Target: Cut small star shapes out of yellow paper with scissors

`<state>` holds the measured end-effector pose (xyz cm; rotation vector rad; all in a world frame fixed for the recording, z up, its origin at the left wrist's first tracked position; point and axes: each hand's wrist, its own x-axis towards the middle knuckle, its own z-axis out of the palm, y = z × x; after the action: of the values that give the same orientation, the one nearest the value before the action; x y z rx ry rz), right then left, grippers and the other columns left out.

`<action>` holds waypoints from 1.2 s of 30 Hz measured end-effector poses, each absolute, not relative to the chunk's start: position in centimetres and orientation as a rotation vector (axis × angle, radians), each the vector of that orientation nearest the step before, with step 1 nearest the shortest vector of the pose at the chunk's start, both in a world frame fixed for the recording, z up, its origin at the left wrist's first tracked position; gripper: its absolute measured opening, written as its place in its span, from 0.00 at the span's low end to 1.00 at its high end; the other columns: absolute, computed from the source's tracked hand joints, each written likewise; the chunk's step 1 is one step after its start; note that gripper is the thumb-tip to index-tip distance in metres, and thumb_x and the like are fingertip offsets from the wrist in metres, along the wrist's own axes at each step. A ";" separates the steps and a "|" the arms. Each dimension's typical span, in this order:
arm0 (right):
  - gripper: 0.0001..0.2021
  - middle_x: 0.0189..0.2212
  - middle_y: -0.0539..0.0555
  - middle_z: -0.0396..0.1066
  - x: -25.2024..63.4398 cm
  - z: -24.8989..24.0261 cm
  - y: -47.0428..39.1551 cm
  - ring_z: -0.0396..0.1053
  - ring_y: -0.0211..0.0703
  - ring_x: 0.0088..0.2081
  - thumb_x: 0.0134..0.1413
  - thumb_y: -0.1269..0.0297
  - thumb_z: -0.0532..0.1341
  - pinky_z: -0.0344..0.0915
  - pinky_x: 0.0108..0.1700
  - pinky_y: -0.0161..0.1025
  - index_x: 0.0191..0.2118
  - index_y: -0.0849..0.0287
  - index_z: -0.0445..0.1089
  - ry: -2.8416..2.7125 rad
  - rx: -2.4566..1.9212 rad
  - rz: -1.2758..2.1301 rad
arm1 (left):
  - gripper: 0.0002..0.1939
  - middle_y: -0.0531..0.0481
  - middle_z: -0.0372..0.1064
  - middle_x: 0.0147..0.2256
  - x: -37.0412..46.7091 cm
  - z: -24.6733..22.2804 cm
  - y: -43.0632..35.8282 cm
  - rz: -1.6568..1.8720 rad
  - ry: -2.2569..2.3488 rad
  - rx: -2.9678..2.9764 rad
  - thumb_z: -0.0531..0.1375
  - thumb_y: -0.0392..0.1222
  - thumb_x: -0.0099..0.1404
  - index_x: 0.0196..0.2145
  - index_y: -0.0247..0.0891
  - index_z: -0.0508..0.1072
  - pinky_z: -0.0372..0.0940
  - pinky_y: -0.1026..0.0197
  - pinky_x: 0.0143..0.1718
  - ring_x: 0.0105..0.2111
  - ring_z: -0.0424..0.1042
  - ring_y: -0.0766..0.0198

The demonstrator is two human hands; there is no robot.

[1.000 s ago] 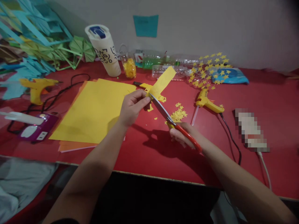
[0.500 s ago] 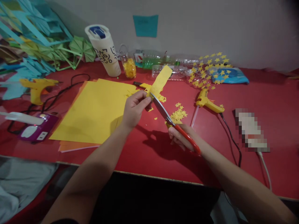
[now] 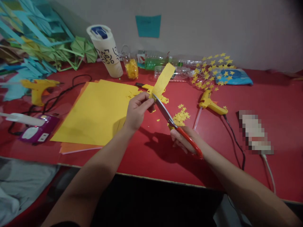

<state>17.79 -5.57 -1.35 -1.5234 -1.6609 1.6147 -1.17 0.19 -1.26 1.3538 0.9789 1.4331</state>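
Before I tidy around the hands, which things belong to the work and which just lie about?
In the work:
- yellow strip, left hand
- scissors, right hand
- probably cut stars, yellow sheets

Lying about, it seems:
- white tumbler
- right glue gun
- blue packet

A red desk stands against a grey wall bearing a teal paper note. At the left end, blue and green folded paper shapes are heaped behind a yellow glue gun and a purple power box. A white tumbler with black markings stands near the wall. Clear plastic bottles lie farther right, then a blue packet. A second glue gun, also yellow, rests nearer the front, left of a pixelated flat object with a white cable.
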 end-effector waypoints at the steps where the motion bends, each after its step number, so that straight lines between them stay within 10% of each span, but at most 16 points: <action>1: 0.22 0.08 0.40 0.54 17.8 -1.4 -5.6 0.53 0.30 0.10 0.51 0.42 0.58 0.63 0.20 0.36 0.22 0.55 0.59 -1.661 -1.519 1.618 | 0.09 0.56 0.64 0.18 -1.2 -1.3 0.2 1.432 0.975 1.352 0.57 0.38 0.58 0.21 0.38 0.66 0.62 0.66 0.25 0.20 0.63 0.73; 36: 0.25 0.09 0.42 0.53 18.0 -1.3 -5.6 0.56 0.31 0.10 0.47 0.38 0.60 0.56 0.14 0.34 0.20 0.55 0.56 -1.677 -1.464 1.556 | 0.05 0.57 0.65 0.18 -1.5 -1.1 0.5 1.425 0.929 1.202 0.59 0.38 0.54 0.22 0.37 0.68 0.63 0.67 0.24 0.19 0.65 0.74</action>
<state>17.97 -5.55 -1.35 -1.4644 -1.6773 1.5555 -1.47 0.47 -1.14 1.2021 0.9285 1.4253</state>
